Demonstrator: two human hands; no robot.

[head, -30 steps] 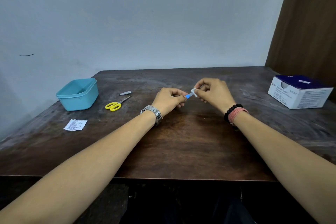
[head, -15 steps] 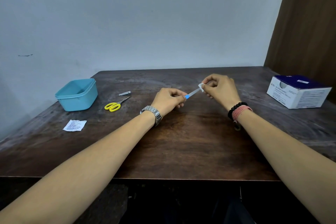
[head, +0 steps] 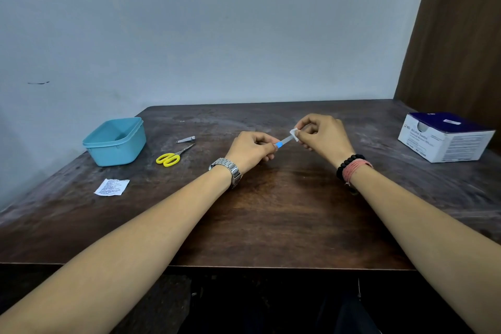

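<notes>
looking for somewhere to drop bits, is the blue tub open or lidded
Open. The blue tub has no lid on it: its rim is bare and its inner walls show from above.

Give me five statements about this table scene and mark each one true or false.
1. The left hand grips the blue-handled tool by its blue end. True.
2. The right hand holds the yellow scissors. False: it pinches a white wipe at the tool's far end; the scissors lie on the table.
3. The teal tub stands on the person's right. False: it stands on the left; the white and blue box is on the right.
4. The nail clipper lies just beyond the scissors. True.
5. The white sachet lies inside the tub. False: it lies on the table, nearer the person than the tub.
</notes>
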